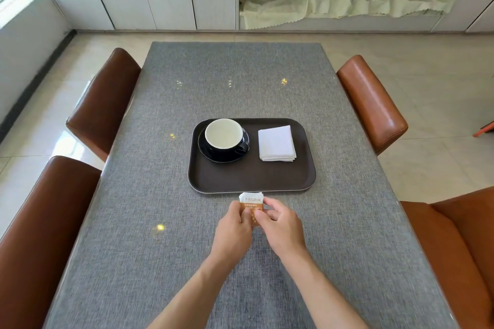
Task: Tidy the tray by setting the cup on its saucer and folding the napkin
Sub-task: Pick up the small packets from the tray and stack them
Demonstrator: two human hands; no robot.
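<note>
both hands, left hand (pixel 235 224) and right hand (pixel 278 222), pinch a small packet (pixel 251 201) just before the tray (pixel 251 181). cup (pixel 224 134) sits on saucer (pixel 213 155) (left half); folded napkin (pixel 276 143) lies ahead-right, nearer the right hand.

Both bare forearms reach forward and converge, the left hand (pixel 235 224) and right hand (pixel 278 219) meeting side by side, knuckles up, fingers curled, each thumb and fingertips pinching a small sachet (pixel 251 201) between them.
</note>
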